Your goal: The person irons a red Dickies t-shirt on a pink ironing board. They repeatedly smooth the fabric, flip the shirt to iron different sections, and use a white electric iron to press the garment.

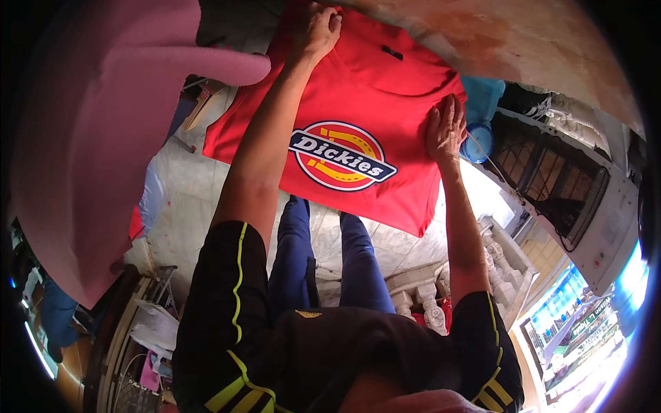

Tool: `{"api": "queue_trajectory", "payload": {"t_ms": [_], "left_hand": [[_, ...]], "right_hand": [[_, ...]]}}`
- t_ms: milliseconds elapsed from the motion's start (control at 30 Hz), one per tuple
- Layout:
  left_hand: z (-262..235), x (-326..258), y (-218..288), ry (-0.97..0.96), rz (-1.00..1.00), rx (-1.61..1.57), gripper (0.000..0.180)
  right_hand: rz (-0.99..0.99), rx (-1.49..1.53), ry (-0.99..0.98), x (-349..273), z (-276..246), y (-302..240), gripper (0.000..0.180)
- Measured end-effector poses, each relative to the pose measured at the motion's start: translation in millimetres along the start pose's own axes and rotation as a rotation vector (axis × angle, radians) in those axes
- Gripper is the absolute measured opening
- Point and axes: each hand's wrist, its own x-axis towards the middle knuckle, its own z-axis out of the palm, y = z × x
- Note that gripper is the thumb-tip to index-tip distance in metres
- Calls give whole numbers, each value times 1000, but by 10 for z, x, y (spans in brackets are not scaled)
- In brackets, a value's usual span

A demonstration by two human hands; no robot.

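Note:
A red T-shirt [385, 89] with a round yellow, white and dark-blue emblem [342, 156] on its chest is spread out in front of me, above my legs in blue trousers [358, 261]. My left hand [315, 31] has its fingers curled on the shirt's far left shoulder, next to the collar. My right hand [446, 127] lies with fingers together on the shirt's right edge, near the sleeve, and holds the cloth there. Both forearms stretch out over the shirt. I wear a black top with yellow stripes.
A large pink shape [103, 138] fills the left of the view. A blue plastic container [478, 141] sits beyond the shirt's right edge, and a white appliance with a dark grille [564, 186] beside it. White carved balusters [427, 303] stand at lower right. Papers [155, 330] lie lower left on a pale floor [186, 186].

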Motion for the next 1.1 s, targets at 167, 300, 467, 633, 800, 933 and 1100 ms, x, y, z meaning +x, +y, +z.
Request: {"api": "queue_trajectory", "payload": {"t_ms": [167, 300, 467, 633, 800, 933, 1100], "left_hand": [[-76, -81, -245, 36, 326, -24, 35], [-219, -186, -88, -230, 103, 258, 54], [-396, -171, 116, -288, 59, 330, 61], [-592, -879, 562, 21, 151, 376, 65], [-935, -1845, 686, -152, 62, 294, 75], [-1291, -2390, 507, -191, -139, 405, 74], [-1596, -2921, 37, -146, -393, 552, 73]], "right_hand": [[-89, 3, 151, 197, -143, -101, 59], [15, 74, 4, 390, 56, -167, 64], [45, 193, -130, 481, 111, 6, 71], [-24, 140, -39, 408, -94, -157, 68], [-40, 149, -61, 464, 123, 7, 68], [-177, 85, 108, 270, -163, -542, 69], [-443, 16, -124, -745, -47, -1182, 71]]}}
